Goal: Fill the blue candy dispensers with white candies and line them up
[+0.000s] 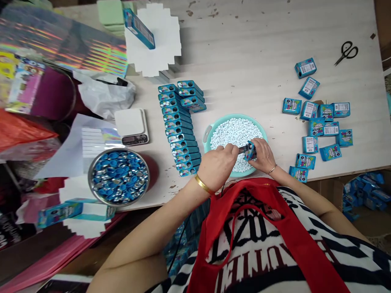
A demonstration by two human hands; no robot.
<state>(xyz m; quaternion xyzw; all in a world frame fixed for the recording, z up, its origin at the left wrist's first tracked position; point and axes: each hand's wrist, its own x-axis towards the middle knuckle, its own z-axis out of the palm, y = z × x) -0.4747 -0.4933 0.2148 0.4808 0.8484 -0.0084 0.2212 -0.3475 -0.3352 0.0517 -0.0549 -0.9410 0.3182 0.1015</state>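
Lower centre, nearest: red apron point(210, 228). Both forearms bare, elbows bent; the left slants up to the right, the right slants up to the left, meeting low over the bowl point(205, 138).

Left hand point(217, 165): knuckles up, fingers wrapped around a dark tool point(243, 149), mostly hidden; its type cannot be told. Its tip points toward the other hand.

Right hand point(263, 155): thumb and fingers pinched on a small blue box point(250, 151), tilted, at the tool's tip. Box is above the near-right part of the bowl, centre of frame. Probable reason for holding both here: anything loose drops back among the white pellets point(235, 132).

Tabletop point(244, 73), left of bowl: upright boxes in rows point(183, 140), round holes facing up; standing presumably keeps contents in. Lower left: steel pot point(91, 185) of blue caps point(120, 177), apparently grouped for easy picking.

Right of frame: scattered boxes point(331, 129) lying loosely, seemingly unsorted, nearer the right arm.

Farther: scale point(131, 126), left; scissors point(346, 53), upper right, well apart; a long blue carton point(142, 30) resting on white card point(166, 36), upper left.
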